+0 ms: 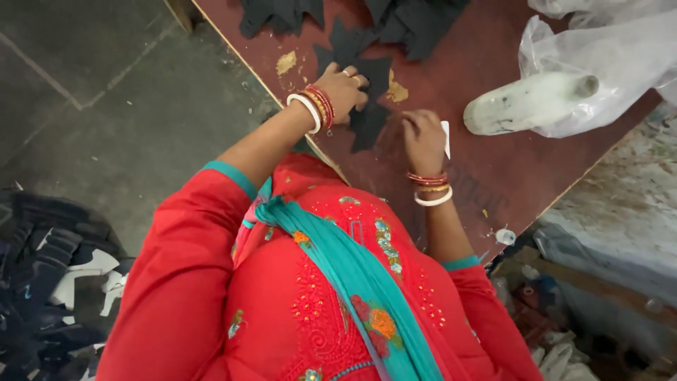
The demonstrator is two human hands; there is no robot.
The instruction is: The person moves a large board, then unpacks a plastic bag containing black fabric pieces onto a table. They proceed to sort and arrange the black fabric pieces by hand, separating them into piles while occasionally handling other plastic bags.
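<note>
**Hands at work on black cut-outs**

The left hand lay flat on a black cut piece on the brown table, fingers spread and pressing it down. The right hand sat just beside that piece, fingers closed around a small white stick. A white bottle lay near a clear plastic bag.

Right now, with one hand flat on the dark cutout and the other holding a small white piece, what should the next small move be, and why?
Probably bring the right hand with its small white piece leftward onto the dark fabric cutout. The left hand already presses that cutout flat on the brown table, and the white piece sits just beside its edge.
</note>
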